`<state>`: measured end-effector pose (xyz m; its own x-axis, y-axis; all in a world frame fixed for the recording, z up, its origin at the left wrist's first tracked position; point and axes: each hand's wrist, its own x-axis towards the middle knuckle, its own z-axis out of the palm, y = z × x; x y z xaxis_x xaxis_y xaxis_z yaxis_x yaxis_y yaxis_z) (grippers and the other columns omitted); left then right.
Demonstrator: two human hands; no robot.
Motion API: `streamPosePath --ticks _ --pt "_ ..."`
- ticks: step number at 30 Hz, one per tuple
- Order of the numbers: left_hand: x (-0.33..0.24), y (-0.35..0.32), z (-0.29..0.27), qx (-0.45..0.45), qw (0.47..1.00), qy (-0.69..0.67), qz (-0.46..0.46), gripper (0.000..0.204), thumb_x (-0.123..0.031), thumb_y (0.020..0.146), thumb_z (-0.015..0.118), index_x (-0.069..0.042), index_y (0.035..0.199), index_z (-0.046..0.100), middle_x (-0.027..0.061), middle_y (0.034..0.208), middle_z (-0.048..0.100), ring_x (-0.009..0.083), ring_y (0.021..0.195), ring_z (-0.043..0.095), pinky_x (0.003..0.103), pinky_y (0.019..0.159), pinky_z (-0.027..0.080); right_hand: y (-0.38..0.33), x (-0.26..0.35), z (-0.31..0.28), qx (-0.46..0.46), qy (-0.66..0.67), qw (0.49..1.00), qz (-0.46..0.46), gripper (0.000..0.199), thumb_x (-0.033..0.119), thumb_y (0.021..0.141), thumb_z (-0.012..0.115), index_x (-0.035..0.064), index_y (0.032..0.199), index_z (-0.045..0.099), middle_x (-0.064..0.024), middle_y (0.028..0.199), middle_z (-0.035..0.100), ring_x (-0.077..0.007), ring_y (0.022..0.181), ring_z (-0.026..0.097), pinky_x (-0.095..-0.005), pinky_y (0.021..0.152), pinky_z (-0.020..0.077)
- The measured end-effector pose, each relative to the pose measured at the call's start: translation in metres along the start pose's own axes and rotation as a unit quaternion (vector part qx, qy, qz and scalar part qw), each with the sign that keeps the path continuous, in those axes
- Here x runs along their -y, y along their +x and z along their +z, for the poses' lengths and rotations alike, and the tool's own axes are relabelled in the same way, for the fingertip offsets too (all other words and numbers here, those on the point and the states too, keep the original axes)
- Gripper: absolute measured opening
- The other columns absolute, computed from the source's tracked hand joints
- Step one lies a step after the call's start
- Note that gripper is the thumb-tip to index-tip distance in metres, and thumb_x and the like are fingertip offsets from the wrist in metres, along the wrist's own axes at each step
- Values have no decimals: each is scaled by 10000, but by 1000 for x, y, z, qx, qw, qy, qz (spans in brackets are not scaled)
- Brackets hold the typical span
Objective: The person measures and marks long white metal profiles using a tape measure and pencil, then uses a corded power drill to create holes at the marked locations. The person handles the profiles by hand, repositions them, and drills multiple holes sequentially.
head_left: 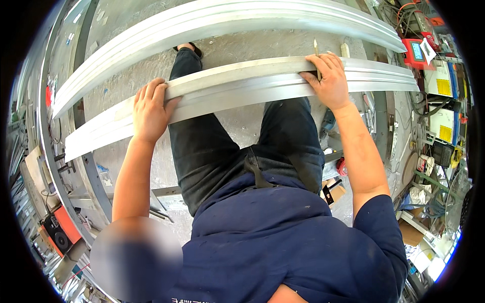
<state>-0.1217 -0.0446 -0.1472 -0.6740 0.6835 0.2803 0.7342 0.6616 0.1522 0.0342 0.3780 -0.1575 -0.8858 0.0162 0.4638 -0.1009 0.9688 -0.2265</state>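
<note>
White lettering (190, 300) on the shirt (288, 242) is cut off by the lower edge; yellow labels (444, 87) on two boxes (431, 82) and the screen (417, 51) of a red device (407, 55) are too small to read

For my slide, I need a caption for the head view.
Left hand gripping a long metal profile, right hand on it, holding a pencil.

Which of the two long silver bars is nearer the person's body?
The lower bar in the picture: it has both the left hand and the right hand on it. The upper bar lies farther off, with no hand on it.
</note>
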Motion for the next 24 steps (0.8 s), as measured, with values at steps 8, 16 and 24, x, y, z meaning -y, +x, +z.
streamPosePath --ticks 8,16,24 --pt "36 -29 0 -37 996 45 -61 415 -408 898 739 -55 1097 652 98 1196 680 340 1145 612 478 1096 400 -6 -4 7 -27 -10 1000 11 398 299 795 838 90 1112 722 -89 1043 714 -324 1067 625 -446 1011 455" --pt "33 -43 -6 -58 996 63 -39 466 -404 824 805 -37 1065 647 111 1138 668 343 1096 615 480 1050 428 -19 -2 -1 -6 -27 1000 -6 414 291 783 829 84 1121 710 -96 1020 689 -326 1037 619 -455 991 434" --pt "46 -62 -11 -36 997 32 -65 504 -374 777 834 -30 1103 662 133 1113 658 374 1052 605 475 971 459 -22 3 -7 10 -25 1000 -2 482 308 743 856 58 1129 710 -114 1052 682 -349 1020 607 -493 1039 434"
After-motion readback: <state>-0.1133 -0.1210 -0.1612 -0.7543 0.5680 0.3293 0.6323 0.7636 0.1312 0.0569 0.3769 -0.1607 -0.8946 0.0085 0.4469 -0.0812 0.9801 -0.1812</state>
